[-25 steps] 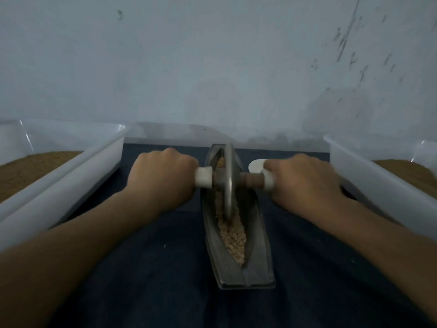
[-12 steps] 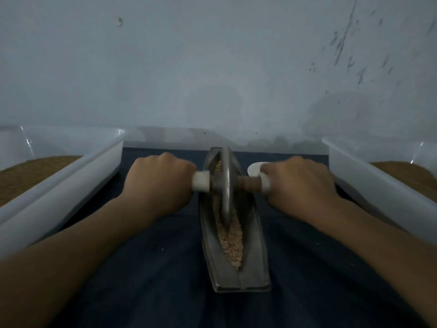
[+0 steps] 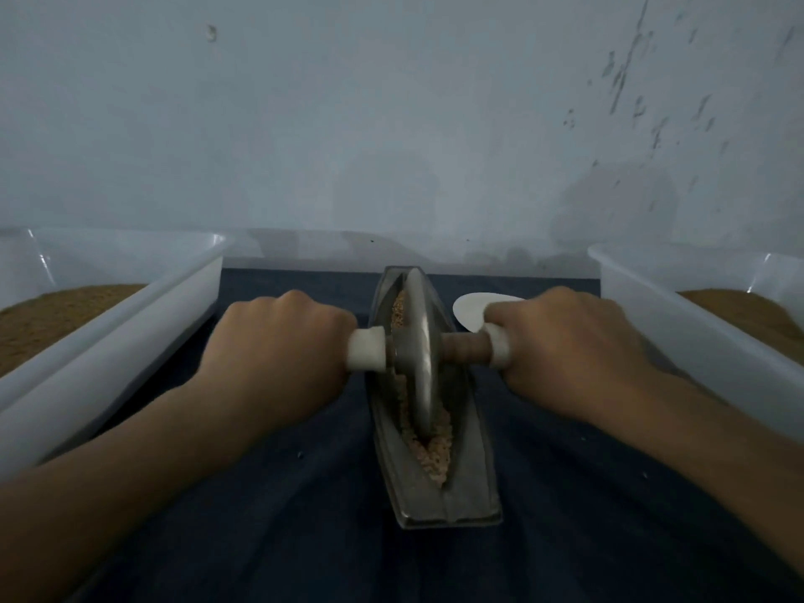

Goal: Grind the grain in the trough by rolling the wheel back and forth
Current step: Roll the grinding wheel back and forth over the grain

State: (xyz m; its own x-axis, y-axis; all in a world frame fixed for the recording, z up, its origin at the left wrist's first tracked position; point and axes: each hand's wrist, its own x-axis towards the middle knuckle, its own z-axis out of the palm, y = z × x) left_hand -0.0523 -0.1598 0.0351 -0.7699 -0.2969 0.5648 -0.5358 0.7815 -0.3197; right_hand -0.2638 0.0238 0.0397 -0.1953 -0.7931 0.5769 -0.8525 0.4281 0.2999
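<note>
A pale, scuffed wall [image 3: 391, 124] is seen across the upper half of the view. Below it, a dark blue cloth [image 3: 304, 537] is spread under everything. Two white plastic tubs are set on it, the left tub [image 3: 130, 324] and the right tub [image 3: 652, 324] well apart, each holding brown meal [image 3: 52, 315].

Between the tubs, a long metal trough [image 3: 470, 485] is laid lengthwise, running away from the person. A metal wheel [image 3: 420, 350] is stood upright on edge in the trough's groove, about midway along it. The wheel's axle [image 3: 463, 348] is gripped on either side: the left hand [image 3: 278, 354] is closed over the left handle end, the right hand [image 3: 570, 354] over the right one. The fingers [image 3: 330, 315] of both hands are curled round the white-sleeved handles, knuckles up.

Pale grain [image 3: 433, 454] is heaped in the groove, mostly in front of the wheel at the near end, with a little beyond it. A white oval object [image 3: 467, 309] is partly hidden behind the right hand.
</note>
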